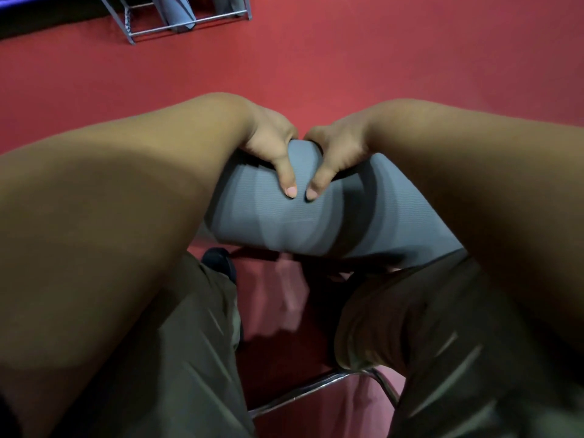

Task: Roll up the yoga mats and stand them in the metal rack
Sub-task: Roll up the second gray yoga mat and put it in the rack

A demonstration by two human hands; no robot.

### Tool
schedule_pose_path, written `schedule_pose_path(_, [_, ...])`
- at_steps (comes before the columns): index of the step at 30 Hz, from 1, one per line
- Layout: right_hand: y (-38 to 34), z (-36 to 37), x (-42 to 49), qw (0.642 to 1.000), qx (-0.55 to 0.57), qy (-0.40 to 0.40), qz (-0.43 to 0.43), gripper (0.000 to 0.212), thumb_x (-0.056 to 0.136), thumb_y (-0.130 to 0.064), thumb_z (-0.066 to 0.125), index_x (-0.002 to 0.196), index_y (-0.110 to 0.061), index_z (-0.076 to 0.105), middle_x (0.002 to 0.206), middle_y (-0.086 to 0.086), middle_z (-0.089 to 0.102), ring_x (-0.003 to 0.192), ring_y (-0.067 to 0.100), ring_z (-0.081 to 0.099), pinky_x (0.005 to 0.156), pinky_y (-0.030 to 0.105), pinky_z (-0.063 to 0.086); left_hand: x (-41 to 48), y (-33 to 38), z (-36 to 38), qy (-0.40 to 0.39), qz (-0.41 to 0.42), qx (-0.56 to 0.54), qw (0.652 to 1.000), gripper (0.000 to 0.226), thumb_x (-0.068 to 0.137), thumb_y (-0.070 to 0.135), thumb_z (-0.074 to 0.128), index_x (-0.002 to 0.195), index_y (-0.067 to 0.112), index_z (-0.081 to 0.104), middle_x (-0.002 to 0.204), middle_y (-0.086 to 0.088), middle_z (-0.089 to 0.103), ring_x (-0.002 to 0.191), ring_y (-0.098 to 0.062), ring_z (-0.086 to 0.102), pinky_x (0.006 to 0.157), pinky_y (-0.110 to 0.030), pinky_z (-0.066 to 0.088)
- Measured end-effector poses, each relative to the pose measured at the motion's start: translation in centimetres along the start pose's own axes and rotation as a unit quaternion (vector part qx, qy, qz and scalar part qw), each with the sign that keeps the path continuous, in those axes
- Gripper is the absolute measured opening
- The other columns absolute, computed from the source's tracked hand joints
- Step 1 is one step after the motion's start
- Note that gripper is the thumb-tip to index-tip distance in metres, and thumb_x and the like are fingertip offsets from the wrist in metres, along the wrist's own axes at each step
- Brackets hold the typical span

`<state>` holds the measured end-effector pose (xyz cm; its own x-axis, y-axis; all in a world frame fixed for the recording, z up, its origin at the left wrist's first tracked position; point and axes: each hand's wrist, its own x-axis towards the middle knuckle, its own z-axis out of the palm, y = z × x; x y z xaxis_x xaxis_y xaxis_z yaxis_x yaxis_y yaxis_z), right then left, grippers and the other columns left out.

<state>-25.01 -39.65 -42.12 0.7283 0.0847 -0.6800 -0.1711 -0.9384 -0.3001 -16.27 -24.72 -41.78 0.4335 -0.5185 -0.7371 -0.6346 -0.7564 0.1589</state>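
Under me the floor is a flat red all the way across, dimly lit, with soft shadows close below me. A bent chrome tube crosses it low down; a dark band edges its far left corner
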Motion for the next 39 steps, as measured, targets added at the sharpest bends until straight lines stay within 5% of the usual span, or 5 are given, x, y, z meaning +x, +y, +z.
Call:
schedule_pose_path(3, [-0.6, 0.6, 0.5, 0.999, -0.049, 0.009, 0.013, 0.133, 0.047, -0.071, 0.098, 0.155, -0.022, 0.038, 0.136, 0.001, 0.060, 0.124, 0.030, 0.060, 0.111, 0.048, 0.050, 0.0, -0.4, 0.0, -0.018, -0.017, -0.023, 0.999, 0.081, 0.042, 0.066, 0.101, 0.109, 0.029, 0.075, 0.093, 0.006, 0.082, 0.085, -0.022, 0.081, 0.088, -0.049, 0.065])
schedule_pose_path(21, [0.4, 0.3, 1.1, 0.999, 0.007, 0.026, 0.019, 0.081, 0.046, -0.077, 0.092, 0.109, -0.029, 0.075, 0.102, -0.006, 0.077, 0.094, 0.020, 0.073, 0.097, 0.041, 0.059, 0.1, 1.3, 0.7, 0.007, -0.028, 0.093, 0.995, 0.124, 0.041, 0.068, 0.101, 0.140, 0.023, 0.042, 0.124, 0.001, 0.059, 0.115, -0.030, 0.061, 0.105, -0.050, 0.053])
schedule_pose_path(30, [0.9, 0.1, 0.7, 0.999, 0.041, -0.002, -0.006, 0.080, 0.068, -0.058, 0.094, 0.134, -0.027, 0.060, 0.125, -0.005, 0.070, 0.112, 0.020, 0.068, 0.102, 0.037, 0.053, -0.2, 1.2, 0.2, 0.016, -0.014, 0.057, 0.998, 0.096, 0.031, 0.077, 0.096, 0.109, 0.029, 0.069, 0.097, 0.006, 0.078, 0.090, -0.021, 0.075, 0.089, -0.043, 0.063])
schedule_pose_path(35, [0.6, 0.5, 1.2, 1.000, 0.016, -0.012, -0.005, 0.135, 0.049, -0.070, 0.097, 0.162, -0.031, 0.033, 0.144, -0.006, 0.057, 0.131, 0.023, 0.058, 0.116, 0.045, 0.046, -0.1, 0.0, 0.0, -0.015, -0.042, 0.008, 0.999, 0.091, 0.034, 0.071, 0.100, 0.111, 0.032, 0.071, 0.098, 0.007, 0.081, 0.090, -0.022, 0.079, 0.089, -0.046, 0.064])
schedule_pose_path(39, [-0.4, 0.3, 0.9, 0.999, -0.037, 0.006, -0.015, 0.116, 0.049, -0.071, 0.097, 0.147, -0.028, 0.051, 0.131, -0.006, 0.065, 0.119, 0.023, 0.064, 0.108, 0.044, 0.051, -0.4, -0.7, -0.2, -0.037, -0.068, -0.035, 0.996, 0.088, 0.042, 0.063, 0.102, 0.116, 0.028, 0.072, 0.097, 0.003, 0.083, 0.087, -0.024, 0.081, 0.089, -0.049, 0.065])
